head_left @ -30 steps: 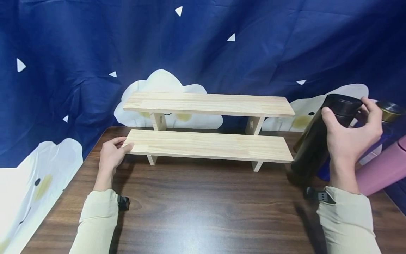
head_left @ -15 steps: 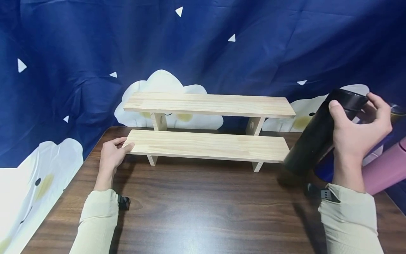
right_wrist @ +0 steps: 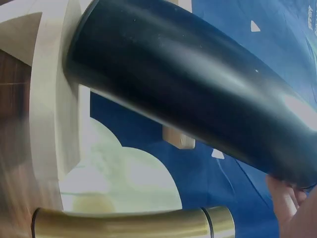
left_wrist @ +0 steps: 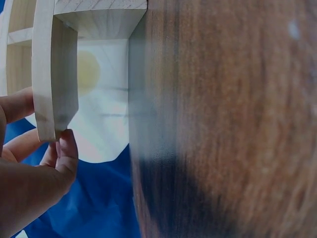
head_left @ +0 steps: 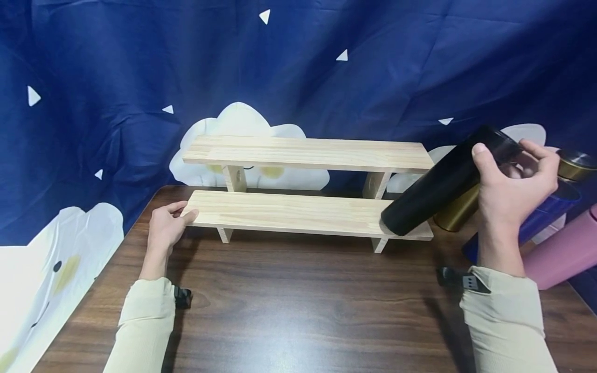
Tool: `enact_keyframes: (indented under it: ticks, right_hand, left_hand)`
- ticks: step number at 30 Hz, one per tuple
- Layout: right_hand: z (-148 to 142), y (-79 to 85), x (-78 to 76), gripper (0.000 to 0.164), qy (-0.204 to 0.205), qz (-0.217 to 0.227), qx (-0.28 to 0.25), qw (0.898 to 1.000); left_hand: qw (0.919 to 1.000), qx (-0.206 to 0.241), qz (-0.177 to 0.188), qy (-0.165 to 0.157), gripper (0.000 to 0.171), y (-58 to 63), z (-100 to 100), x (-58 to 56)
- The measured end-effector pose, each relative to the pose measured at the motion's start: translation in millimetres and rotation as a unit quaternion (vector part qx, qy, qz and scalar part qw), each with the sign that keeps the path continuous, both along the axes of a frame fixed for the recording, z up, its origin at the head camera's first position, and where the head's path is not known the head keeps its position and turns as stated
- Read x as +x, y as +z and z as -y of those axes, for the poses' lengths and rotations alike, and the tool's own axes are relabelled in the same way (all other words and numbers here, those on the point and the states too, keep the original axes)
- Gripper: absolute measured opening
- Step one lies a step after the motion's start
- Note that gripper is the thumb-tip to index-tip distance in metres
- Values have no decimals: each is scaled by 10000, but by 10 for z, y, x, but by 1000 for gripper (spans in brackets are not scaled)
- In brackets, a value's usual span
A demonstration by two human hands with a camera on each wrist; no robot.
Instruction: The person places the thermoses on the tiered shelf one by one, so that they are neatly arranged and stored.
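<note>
My right hand (head_left: 517, 197) grips a black thermos bottle (head_left: 443, 181) by its capped upper end. The bottle leans to the left, its base over the right end of the lower board of a two-tier wooden shelf (head_left: 289, 210). In the right wrist view the base of the black bottle (right_wrist: 173, 74) lies right at the board's surface. My left hand (head_left: 165, 230) pinches the left end of that lower board, thumb on top. The left wrist view shows fingers (left_wrist: 68, 151) curled under the board's end (left_wrist: 44, 84).
On the right stand a gold bottle (head_left: 459, 210), a blue bottle (head_left: 536, 220) and a pink bottle (head_left: 564, 251), with another gold-topped lid (head_left: 576, 163) behind. The brown wooden table (head_left: 298, 305) meets a blue curtain (head_left: 298, 67) with white cloud prints behind the shelf.
The black bottle has been lifted and moved left, from beside the shelf to over the lower board's right end, and it tilts more. My left hand has stayed on the board.
</note>
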State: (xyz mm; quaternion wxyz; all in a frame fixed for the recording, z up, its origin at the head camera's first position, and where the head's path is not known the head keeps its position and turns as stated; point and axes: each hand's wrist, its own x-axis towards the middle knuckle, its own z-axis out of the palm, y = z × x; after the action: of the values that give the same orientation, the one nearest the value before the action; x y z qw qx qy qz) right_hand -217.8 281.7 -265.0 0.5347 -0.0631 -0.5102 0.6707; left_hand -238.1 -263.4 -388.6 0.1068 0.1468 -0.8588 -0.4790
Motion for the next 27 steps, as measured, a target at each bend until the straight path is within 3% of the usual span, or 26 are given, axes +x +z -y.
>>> enact_keyframes:
  ticks: [10,27]
  right_hand:
    - [177,6,16,53,380,-674,-530,9956]
    - [165,-129,-130,55,553,-709,-681,9936]
  left_hand:
    - [10000,-88,4,-40,53,2,-8,8]
    - [10000,-61,-1,-3,53,-9,-22,22]
